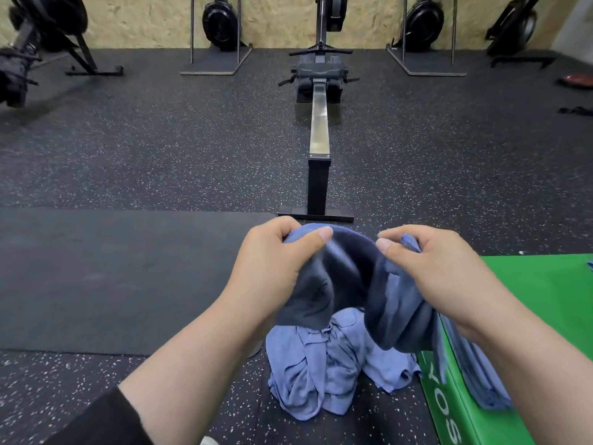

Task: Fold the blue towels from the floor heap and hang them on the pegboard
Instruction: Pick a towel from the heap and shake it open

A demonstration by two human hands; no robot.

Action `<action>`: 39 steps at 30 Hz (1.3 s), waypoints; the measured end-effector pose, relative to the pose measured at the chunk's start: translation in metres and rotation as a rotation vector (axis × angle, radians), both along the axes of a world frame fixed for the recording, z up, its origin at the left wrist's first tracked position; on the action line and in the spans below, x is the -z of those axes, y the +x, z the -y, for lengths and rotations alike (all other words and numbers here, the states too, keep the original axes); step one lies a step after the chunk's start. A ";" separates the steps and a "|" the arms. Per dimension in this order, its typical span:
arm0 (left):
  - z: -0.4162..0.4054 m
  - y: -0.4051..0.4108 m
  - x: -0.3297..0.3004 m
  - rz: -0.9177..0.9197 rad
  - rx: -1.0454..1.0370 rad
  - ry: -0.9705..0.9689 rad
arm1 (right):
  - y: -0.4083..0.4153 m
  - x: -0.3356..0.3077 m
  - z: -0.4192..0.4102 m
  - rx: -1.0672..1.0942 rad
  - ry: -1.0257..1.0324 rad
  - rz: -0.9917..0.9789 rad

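Note:
A heap of light blue towels (324, 370) lies crumpled on the speckled rubber floor in front of me. Above the heap I hold up one blue towel (356, 284), which sags between my hands. My left hand (276, 264) grips its upper edge on the left, thumb over the cloth. My right hand (430, 271) pinches the upper edge on the right. The towel's right part hangs down over the edge of a green box. No pegboard is in view.
A green padded box (545, 316) stands at the right, with a scrap of blue cloth (589, 264) on its far edge. A black mat (112, 277) lies at the left. A rowing machine (319, 136) stretches ahead; more machines stand along the wooden wall.

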State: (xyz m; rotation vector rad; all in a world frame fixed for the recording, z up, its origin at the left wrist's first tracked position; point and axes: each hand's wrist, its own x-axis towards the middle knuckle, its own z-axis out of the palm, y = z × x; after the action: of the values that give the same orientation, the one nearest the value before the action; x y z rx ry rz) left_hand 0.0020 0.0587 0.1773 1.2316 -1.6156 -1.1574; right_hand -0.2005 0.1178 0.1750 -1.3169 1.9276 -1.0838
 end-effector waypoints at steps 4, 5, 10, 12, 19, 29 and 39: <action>0.001 0.000 0.003 -0.148 -0.005 0.147 | 0.000 0.004 0.002 0.020 -0.029 0.294; 0.001 0.000 0.004 -0.176 0.010 0.182 | -0.001 0.005 0.003 0.025 -0.024 0.341; 0.000 -0.002 0.007 -0.233 0.105 0.259 | 0.000 0.005 0.001 0.011 -0.005 0.468; 0.000 -0.003 0.009 -0.254 0.067 0.249 | 0.001 0.005 0.000 0.023 -0.016 0.484; -0.003 -0.006 0.010 -0.296 0.011 0.310 | 0.010 -0.001 -0.002 0.070 0.010 0.479; -0.010 -0.016 0.007 -0.195 -0.035 0.187 | 0.021 0.002 -0.001 -0.012 0.026 0.492; -0.022 -0.029 0.003 -0.026 0.002 0.050 | 0.040 0.001 -0.002 -0.124 0.015 0.577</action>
State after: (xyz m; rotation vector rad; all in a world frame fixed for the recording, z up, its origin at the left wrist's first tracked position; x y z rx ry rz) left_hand -0.0269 0.0809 0.1743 1.2421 -1.5777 -1.2160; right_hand -0.1608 0.1200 0.1738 -0.9592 1.4050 -1.2181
